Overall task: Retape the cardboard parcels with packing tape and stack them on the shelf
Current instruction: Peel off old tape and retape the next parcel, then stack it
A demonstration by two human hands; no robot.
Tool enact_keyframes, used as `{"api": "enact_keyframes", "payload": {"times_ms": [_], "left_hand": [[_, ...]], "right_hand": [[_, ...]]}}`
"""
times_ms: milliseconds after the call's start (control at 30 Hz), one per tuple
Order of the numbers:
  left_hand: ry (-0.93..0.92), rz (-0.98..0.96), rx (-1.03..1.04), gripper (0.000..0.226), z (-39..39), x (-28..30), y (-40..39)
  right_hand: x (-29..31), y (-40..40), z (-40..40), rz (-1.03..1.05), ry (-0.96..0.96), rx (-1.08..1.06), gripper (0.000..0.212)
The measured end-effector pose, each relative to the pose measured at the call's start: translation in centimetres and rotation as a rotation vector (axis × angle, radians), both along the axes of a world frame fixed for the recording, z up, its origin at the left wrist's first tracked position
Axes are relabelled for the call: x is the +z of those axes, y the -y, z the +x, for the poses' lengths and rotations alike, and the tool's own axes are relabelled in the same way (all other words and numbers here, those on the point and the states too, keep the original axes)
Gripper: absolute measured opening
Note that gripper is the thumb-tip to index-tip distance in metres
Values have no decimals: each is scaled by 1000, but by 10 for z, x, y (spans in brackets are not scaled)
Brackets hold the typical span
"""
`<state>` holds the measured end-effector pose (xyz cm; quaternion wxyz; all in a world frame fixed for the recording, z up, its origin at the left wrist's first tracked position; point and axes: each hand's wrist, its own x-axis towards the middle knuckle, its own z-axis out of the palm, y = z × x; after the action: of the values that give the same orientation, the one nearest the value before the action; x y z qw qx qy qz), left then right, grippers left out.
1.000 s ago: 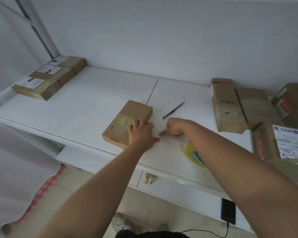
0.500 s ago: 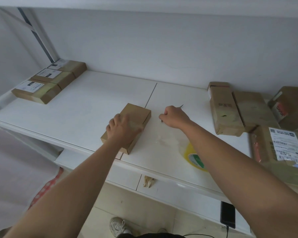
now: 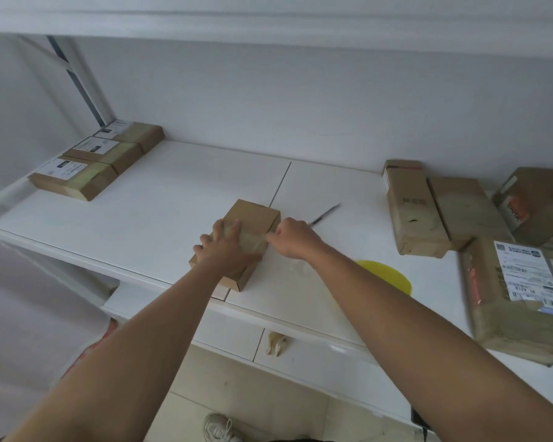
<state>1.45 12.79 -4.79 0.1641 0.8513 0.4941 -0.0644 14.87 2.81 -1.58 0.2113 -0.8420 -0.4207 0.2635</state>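
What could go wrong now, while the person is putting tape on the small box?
The small box lies near the table's front edge; pressing with the left hand might push it off. The right hand works close to the pen-like tool and could knock it. The tape roll is half hidden under the right forearm, which might drag it.

White table (image 3: 160, 199), cardboard parcels (image 3: 412, 208), pen (image 3: 326, 213), tape roll (image 3: 390, 277)

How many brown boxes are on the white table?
8. Three in a row far left, one under the left hand, four at the right. More may sit beyond the right edge.
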Motion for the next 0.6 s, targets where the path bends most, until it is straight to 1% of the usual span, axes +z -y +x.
{"api": "enact_keyframes", "payload": {"times_ms": [33, 67, 100, 167, 200, 233, 267, 333, 400, 433, 467, 500, 533, 567, 600], "left_hand": [[47, -6, 33, 101, -1, 3, 3], [101, -3, 70, 101, -1, 6, 8], [152, 13, 100, 104, -1, 10, 15], [221, 55, 106, 111, 0, 18, 31], [245, 59, 83, 115, 1, 21, 38], [277, 37, 45, 118, 0, 24, 44], [334, -11, 4, 119, -2, 26, 46], [530, -124, -31, 121, -11, 30, 43], [734, -276, 81, 122, -23, 34, 37], [824, -403, 161, 121, -28, 36, 35], [898, -548, 215, 116, -32, 34, 32], [940, -666, 236, 102, -35, 34, 30], [976, -735, 238, 85, -39, 32, 30], [1000, -759, 248, 73, -42, 31, 30], [1023, -770, 262, 66, -44, 28, 30]], "right_hand": [[-3, 0, -4, 38, -56, -29, 42], [-5, -1, -7, 66, -146, -77, 41], [-6, -1, -12, 100, -261, -131, 44], [-5, -2, -21, 152, -537, -251, 77], [-4, -3, -25, 198, -645, -301, 86], [-3, -4, -27, 276, -706, -352, 88], [-4, -4, -26, 355, -704, -400, 86], [-6, 0, -19, 498, -644, -456, 72], [-9, 8, -18, 574, -690, -452, 59], [-9, 11, -20, 595, -732, -430, 53], [-10, 14, -24, 607, -749, -406, 49], [-8, 16, -29, 616, -739, -388, 46], [-8, 17, -33, 622, -720, -383, 45], [-6, 17, -36, 619, -704, -385, 47], [-6, 17, -38, 602, -688, -389, 52]]}}
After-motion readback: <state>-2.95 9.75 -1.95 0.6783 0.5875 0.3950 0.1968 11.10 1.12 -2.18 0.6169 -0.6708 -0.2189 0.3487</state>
